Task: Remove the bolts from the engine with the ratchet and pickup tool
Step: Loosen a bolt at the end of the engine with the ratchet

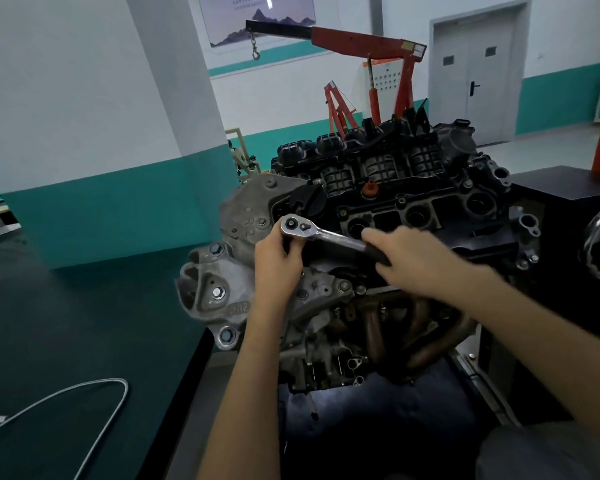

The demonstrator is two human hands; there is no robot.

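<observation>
Since the pickup tool [84, 396], or what looks like it (thin flexible silver shaft, looped), lies on the dark table [49, 323] at far left, well apart from both hands, the fishing-out step isn't in hand yet.

Next along, the grey mount bracket on the engine's near-left end has hex bolts [218, 292] seated in it: at least 3 show, heads flush. No loose bolts are visible anywhere, so I'd judge the job early, w/ most or all of the removal left.

The left hand [278, 258] comes up from below w/ fingers curled round the head of the ratchet [321, 233], steadying it over the top-left corner of the engine [413, 188]. Whether a socket sits on a bolt under that head I can't tell; hand and head hide it.

The right hand [416, 258] is wrapped over the ratchet's black grip, fingers closed on it. It's blurred, which suggests a swing in progress.

Further right, the black intake side and open plug wells show more small fasteners, too small to say if tight or loose. A red hoist [368, 39] stands well behind, not hooked to anything.

Left to do, by my read: break loose and spin out the seated bolts, then lift them w/ the pickup tool.
</observation>
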